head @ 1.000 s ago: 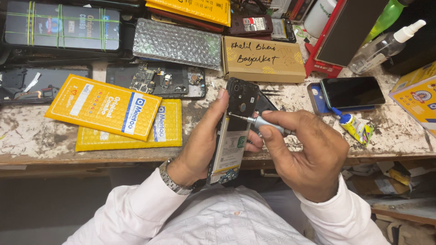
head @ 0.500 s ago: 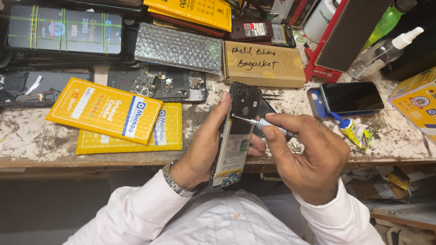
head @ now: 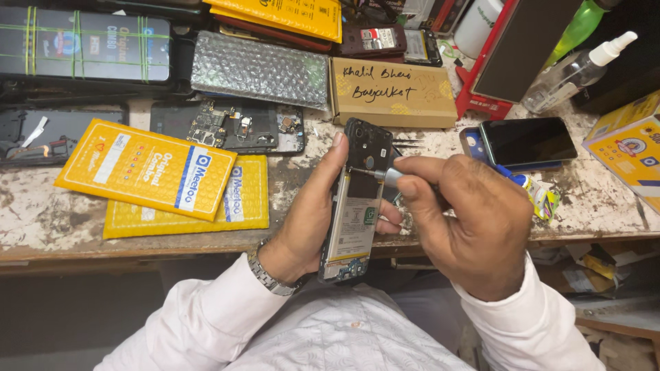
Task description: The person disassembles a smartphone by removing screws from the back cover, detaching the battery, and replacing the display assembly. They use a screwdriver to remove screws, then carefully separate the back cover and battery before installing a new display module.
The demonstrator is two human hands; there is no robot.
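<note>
At the far left of the worn bench [head: 41, 213] lies a dark opened phone shell [head: 51, 134], and beside it two yellow padded envelopes [head: 148, 168] overlap, the upper one tilted across the lower. Behind them sit a bare phone frame with its circuit board [head: 230, 127] showing and a silver bubble-wrap pouch [head: 260, 69].

The left hand [head: 313, 220] rises from a white sleeve with a metal watch [head: 265, 275] at the wrist. It is closed around the opened phone [head: 357, 199], the thumb stretched up along the phone's left edge and the fingers wrapped behind it, their tips showing at the right edge. The phone is held upright and slightly tilted above the bench's front edge, its back cover off and its battery and inner parts facing the camera.

The right hand [head: 467, 223] comes in from the right, knuckles up, wrist bent. Its thumb and forefinger pinch a small screwdriver [head: 385, 175] whose thin tip points left and touches the upper part of the phone's inside, just below the camera section.

Behind the hands stands a tan cardboard box [head: 392, 93] with handwriting on it. Further right a dark-screened phone [head: 529, 141] lies flat, near a clear spray bottle [head: 574, 72] and a yellow carton [head: 629, 148].
</note>
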